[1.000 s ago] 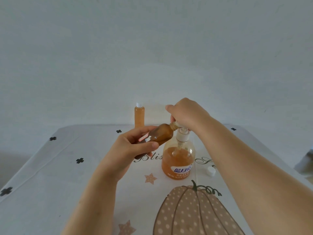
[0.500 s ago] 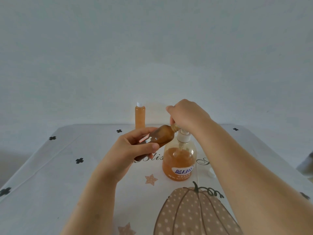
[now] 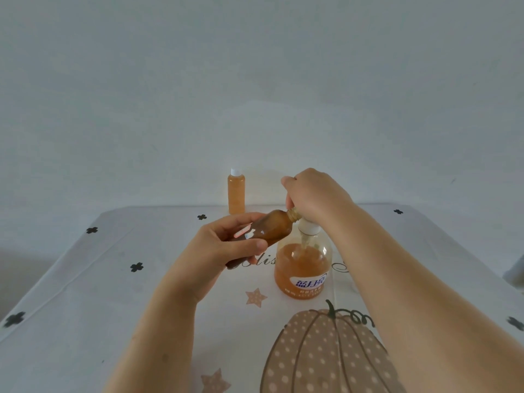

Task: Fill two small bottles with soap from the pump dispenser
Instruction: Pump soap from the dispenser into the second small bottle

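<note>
brown bottle (image 3: pixel 270 228) tilted, open neck right at pump dispenser (image 3: pixel 302 268) nozzle, gripped round the body by left hand (image 3: pixel 224 251). right hand (image 3: pixel 314 194) curled over the pump head on top. second bottle (image 3: pixel 236 194), capped and full, standing behind the dispenser, off to its left.

My right hand (image 3: pixel 314 194) covers the pump head of the dispenser (image 3: pixel 302 268), so its spout is hidden. My left hand (image 3: pixel 224 245) hides the lower part of the brown bottle (image 3: pixel 272 229). The small print on the label (image 3: pixel 309 282) is unreadable.
</note>
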### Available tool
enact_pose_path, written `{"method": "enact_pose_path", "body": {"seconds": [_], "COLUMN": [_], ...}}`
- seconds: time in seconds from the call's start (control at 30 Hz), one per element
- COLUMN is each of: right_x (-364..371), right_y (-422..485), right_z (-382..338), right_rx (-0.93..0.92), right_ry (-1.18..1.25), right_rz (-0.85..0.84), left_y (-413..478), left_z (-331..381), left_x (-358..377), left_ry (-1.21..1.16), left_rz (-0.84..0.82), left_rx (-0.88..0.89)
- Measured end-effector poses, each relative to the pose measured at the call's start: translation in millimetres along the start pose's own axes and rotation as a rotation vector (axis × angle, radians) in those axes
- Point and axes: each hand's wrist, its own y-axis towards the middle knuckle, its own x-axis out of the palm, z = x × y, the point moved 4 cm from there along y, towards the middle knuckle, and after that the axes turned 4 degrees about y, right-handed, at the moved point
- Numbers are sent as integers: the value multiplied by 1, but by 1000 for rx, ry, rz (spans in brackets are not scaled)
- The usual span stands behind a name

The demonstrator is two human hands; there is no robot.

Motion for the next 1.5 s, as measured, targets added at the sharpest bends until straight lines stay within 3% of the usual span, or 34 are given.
{"method": "enact_pose_path", "body": {"seconds": [0.3, 1.0, 1.5], "right_x": [-21, 2, -21], "right_y": [-6, 3, -5], "right_z": [-9, 3, -8], "right_rx": [-57, 1, -5], "right_ry": [-81, 38, 28], "right_rz": [57, 12, 8], "left_y": [-2, 3, -1], "left_z": [6, -3, 5], "left_x": [4, -2, 8], "left_ry": [-43, 70, 15], "left_rz": [-13, -47, -13], "left_rx": [66, -19, 60]}}
